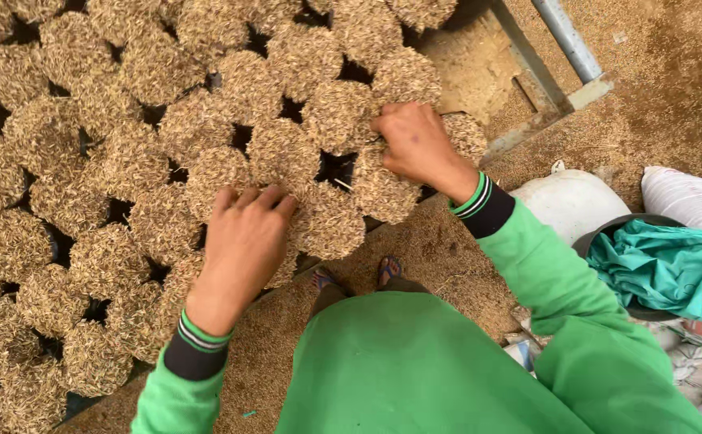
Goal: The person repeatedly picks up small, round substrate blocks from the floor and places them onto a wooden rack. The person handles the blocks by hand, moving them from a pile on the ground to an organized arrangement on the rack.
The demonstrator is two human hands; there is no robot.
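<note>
Several round bundles of dry brown grain stalks (126,161) stand packed side by side, their heads facing up at me. My left hand (242,241) lies flat with fingers together on top of a bundle at the near edge of the stack. My right hand (415,145) reaches further in, its fingers curled down into a bundle head (383,189) beside a dark gap. Both arms wear green sleeves with dark striped cuffs.
Loose grain husk covers the ground (447,249) around my sandalled feet. A white sack (568,201), a dark tub holding teal cloth (656,265) and more sacks (688,197) sit at the right. A metal frame and pipe (564,36) run at the upper right.
</note>
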